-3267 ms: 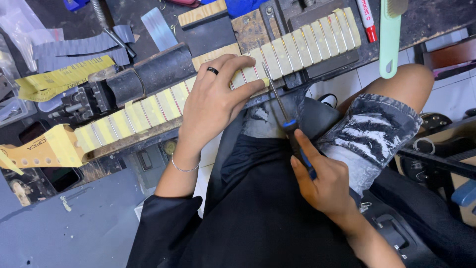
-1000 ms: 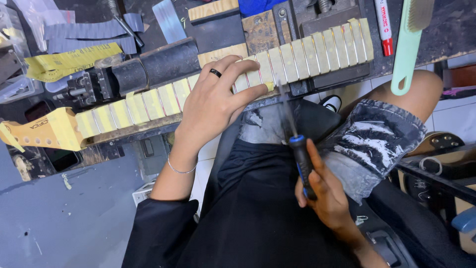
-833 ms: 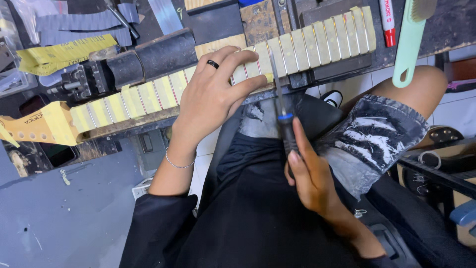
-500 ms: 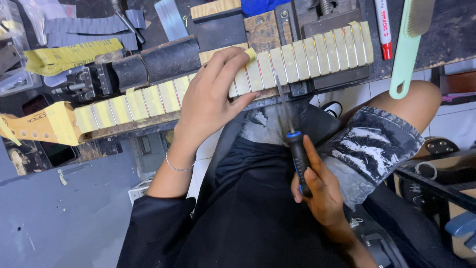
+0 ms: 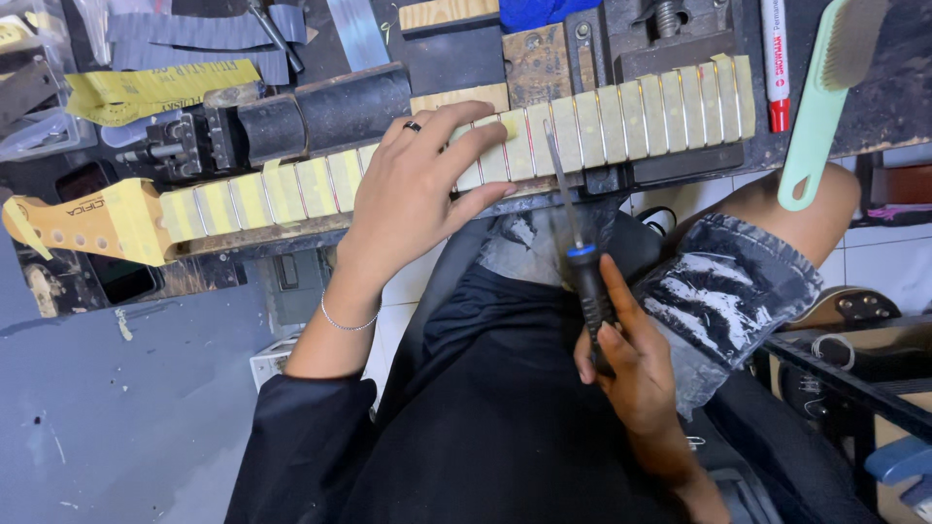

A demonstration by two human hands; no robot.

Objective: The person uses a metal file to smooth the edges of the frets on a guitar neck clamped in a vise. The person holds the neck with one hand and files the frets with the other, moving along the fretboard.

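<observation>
My left hand point(image 5: 413, 194) lies flat and spread across the long pale wooden guitar neck point(image 5: 621, 121) whose fretboard is covered in strips of yellowish masking tape between thin metal frets; the fingers reach over the middle of the neck and press down on it, gripping nothing, with a dark ring on one finger and a thin silver bracelet point(image 5: 342, 321) at the wrist; my right hand point(image 5: 626, 364) is closed around the black handle with a blue collar of a slim metal file point(image 5: 563, 184), thumb along the grip; the thin steel shaft runs up and away from me and its tip rests on the taped fretboard just right of my left fingertips, at or beside a fret, though I cannot tell the exact contact; the neck lies crosswise on the dark cluttered workbench point(image 5: 903, 87), held in a black metal vise point(image 5: 660, 39) behind it, its tape-wrapped headstock point(image 5: 87, 218) sticking out to the left; a mint-green plastic brush point(image 5: 820, 97) hangs over the bench edge on the right, near a red-and-white marker pen point(image 5: 775, 58); my knee in ripped denim shorts point(image 5: 723, 296) sits under the bench; strips of yellow and grey sandpaper point(image 5: 165, 82) lie at the far left
</observation>
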